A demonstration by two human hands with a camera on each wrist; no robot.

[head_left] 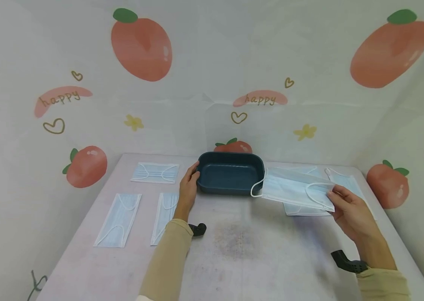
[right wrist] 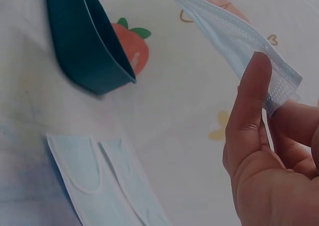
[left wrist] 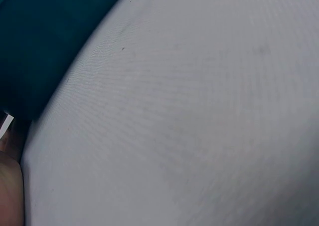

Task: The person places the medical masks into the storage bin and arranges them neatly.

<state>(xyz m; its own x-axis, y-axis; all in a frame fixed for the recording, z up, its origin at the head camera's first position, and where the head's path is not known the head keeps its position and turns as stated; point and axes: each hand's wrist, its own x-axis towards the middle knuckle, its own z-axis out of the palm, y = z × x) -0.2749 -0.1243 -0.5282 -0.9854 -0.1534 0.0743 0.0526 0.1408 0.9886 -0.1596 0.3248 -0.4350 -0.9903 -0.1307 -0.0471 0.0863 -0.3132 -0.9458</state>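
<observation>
A dark teal rectangular container (head_left: 230, 190) stands toward the back of the table, its bare inside visible. At its left end my left hand (head_left: 187, 190) grips the side wall, fingers by the rim. In the left wrist view only part of the container (left wrist: 45, 41) and a bit of that hand (left wrist: 10, 186) show. My right hand (head_left: 354, 213) pinches one end of a light blue face mask (head_left: 290, 188), held up in the air. The mask's far end, with a white ear loop, reaches the container's right end in the head view. Thumb and fingers (right wrist: 256, 81) pinch its corner in the right wrist view.
Face masks lie on the table: one at back left (head_left: 155, 173), one at far left (head_left: 118, 220), another (head_left: 164, 213) partly behind my left arm. To the right, masks (head_left: 305, 211) lie beneath the raised one, beside another (head_left: 349, 182). A fruit-patterned sheet (head_left: 204, 62) hangs behind the table.
</observation>
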